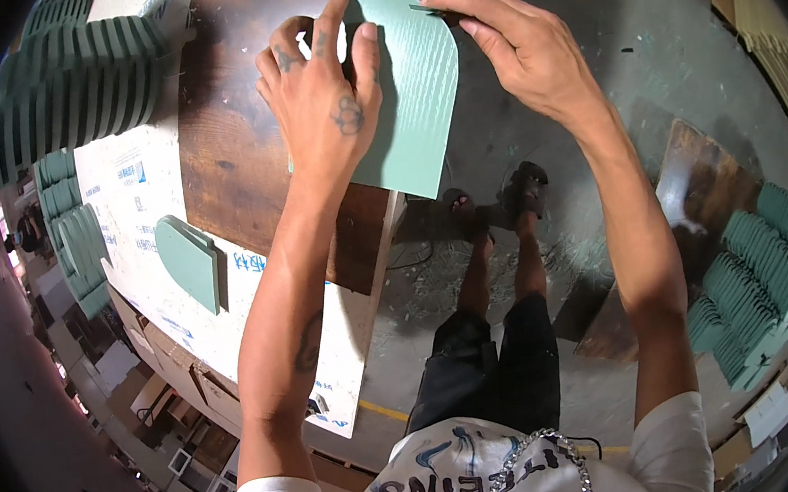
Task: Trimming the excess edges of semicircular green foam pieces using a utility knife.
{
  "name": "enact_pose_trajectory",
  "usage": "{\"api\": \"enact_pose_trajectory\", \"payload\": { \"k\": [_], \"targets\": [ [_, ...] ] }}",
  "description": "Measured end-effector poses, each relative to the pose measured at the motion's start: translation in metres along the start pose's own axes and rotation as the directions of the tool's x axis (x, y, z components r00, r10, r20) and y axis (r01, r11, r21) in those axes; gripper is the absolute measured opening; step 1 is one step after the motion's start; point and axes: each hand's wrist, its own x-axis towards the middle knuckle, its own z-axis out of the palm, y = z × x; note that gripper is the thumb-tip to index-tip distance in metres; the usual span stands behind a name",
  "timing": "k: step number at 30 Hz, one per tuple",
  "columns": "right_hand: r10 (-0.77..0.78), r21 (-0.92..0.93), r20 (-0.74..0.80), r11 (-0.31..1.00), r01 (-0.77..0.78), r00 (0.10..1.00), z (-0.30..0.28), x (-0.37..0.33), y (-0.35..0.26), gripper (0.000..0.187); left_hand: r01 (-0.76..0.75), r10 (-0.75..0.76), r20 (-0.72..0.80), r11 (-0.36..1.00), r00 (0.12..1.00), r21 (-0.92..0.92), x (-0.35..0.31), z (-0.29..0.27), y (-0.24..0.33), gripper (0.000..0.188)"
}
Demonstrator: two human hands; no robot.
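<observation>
An arched pale-green panel (413, 102) lies on the brown wooden board, its straight end jutting past the table edge towards me. My left hand (327, 91) rests on the panel's left part with bent, spread fingers, the index fingertip near its curved top. At the panel's upper right rim, my right hand (527, 53) pinches a thin dark blade-like strip (431, 9) between thumb and fingers. The strip touches or nearly touches the rim; its far end is too small to make out.
Beneath lies a brown wooden board (232, 138) on a white printed sheet (154, 269). Small green curved pieces (189, 266) lie to the left. Stacked green panels (75, 87) fill the far left; more green stacks (749, 292) stand at right. Shavings litter the grey floor (422, 338).
</observation>
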Motion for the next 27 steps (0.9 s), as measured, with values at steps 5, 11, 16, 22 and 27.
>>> {"api": "enact_pose_trajectory", "payload": {
  "k": [5,11,16,22,27],
  "targets": [
    [-0.070,-0.087,-0.065,0.994,0.064,0.995,0.005,-0.034,-0.023,0.038,-0.012,0.012,-0.002,1.000,1.000,0.006,-0.002,0.002,-0.001,0.042],
    [0.003,-0.042,0.050,0.999,-0.001,0.999,0.024,-0.122,-0.099,0.045,0.004,-0.005,0.019,1.000,1.000,0.025,-0.002,0.003,0.000,0.041],
    [0.043,-0.113,-0.249,0.991,-0.073,0.967,0.015,-0.067,-0.064,0.040,-0.047,0.047,-0.048,0.999,0.998,0.011,0.002,-0.009,0.019,0.036],
    [0.015,-0.189,-0.196,0.981,-0.053,0.981,0.028,-0.063,-0.054,0.042,0.021,-0.020,0.040,0.999,0.999,-0.025,0.002,-0.013,0.018,0.035],
    [-0.124,-0.058,0.128,0.989,0.133,0.984,0.061,-0.165,-0.139,0.044,0.035,-0.034,0.035,0.999,0.999,-0.033,0.002,-0.011,0.018,0.036]
  ]
}}
